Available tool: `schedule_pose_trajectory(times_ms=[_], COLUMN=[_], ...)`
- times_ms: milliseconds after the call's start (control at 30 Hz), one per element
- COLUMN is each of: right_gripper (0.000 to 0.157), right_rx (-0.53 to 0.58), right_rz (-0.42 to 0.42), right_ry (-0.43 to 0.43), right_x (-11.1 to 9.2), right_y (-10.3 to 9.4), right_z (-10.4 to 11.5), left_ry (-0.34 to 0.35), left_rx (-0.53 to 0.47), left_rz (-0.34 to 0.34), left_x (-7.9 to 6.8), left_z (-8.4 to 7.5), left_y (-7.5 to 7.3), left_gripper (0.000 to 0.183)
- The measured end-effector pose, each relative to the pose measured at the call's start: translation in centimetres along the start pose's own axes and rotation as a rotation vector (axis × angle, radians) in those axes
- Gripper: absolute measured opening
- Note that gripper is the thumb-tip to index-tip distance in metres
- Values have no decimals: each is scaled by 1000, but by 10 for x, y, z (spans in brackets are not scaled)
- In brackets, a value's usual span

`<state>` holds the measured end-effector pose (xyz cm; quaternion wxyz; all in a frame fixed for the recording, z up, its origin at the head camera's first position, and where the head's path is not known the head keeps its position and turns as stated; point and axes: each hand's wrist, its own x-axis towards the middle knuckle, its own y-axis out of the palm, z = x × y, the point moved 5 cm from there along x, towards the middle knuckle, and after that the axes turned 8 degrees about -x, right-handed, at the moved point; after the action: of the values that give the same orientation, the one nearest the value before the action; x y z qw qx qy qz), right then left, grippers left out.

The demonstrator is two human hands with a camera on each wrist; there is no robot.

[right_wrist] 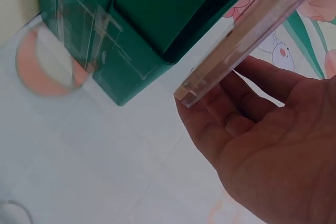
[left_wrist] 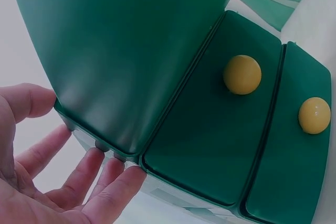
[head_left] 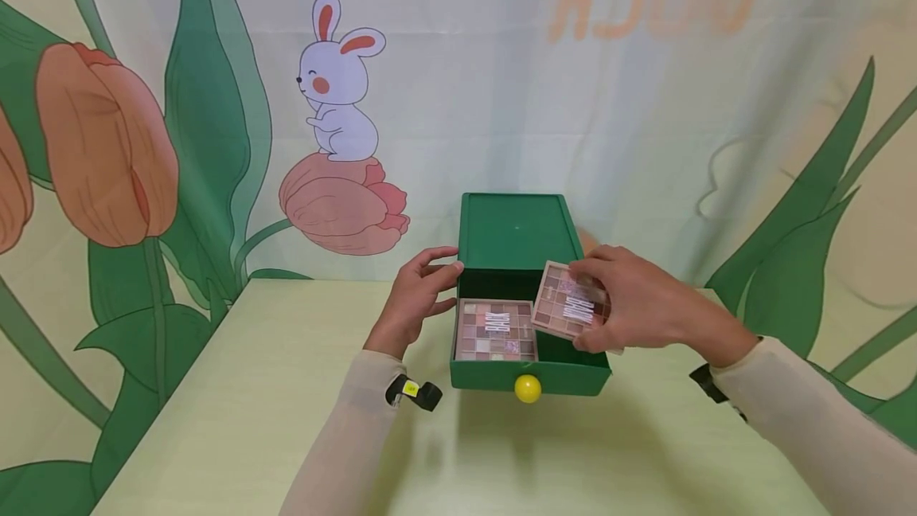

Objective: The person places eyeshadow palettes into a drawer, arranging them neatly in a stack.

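Note:
A square eyeshadow palette (head_left: 555, 302) with a grid of muted shades is in my right hand (head_left: 641, 301), pinched between thumb and fingers. It tilts over the right part of a pulled-out green drawer (head_left: 490, 376). Inside the drawer, on its left, lies a similar palette (head_left: 476, 341). The drawer belongs to a green drawer cabinet (head_left: 517, 231). My left hand (head_left: 414, 293) touches the cabinet's left side with spread fingers; its fingertips (left_wrist: 131, 177) rest along the edge in the left wrist view. The held palette's clear edge (right_wrist: 231, 51) shows in the right wrist view.
A yellow round knob (head_left: 528, 388) sticks out from the drawer front. Lower drawers with a yellow knob (left_wrist: 242, 75) each stay closed. The cabinet stands at the back of a pale table (head_left: 286, 420), against a curtain (head_left: 458, 102) printed with tulips and a rabbit.

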<state>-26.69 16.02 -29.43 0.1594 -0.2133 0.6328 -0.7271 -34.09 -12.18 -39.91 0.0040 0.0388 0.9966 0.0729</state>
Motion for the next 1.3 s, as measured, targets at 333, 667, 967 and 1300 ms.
schedule_pose_trajectory(times_ms=[333, 667, 967, 1300], right_gripper=[83, 84, 82, 80], right_rx=[12, -2, -8, -23], right_rz=[38, 53, 88, 124], right_ry=[-82, -165, -211, -254], right_x=[15, 34, 47, 59], right_y=[11, 21, 31, 38], right_z=[22, 37, 51, 62], left_ry=[-3, 4, 1, 1], left_rx=[0, -3, -3, -9], left_rz=[1, 1, 5, 7], left_x=[0, 0, 0, 0], left_z=[1, -1, 0, 0], left_y=[1, 1, 0, 0], left_gripper=[41, 41, 41, 41])
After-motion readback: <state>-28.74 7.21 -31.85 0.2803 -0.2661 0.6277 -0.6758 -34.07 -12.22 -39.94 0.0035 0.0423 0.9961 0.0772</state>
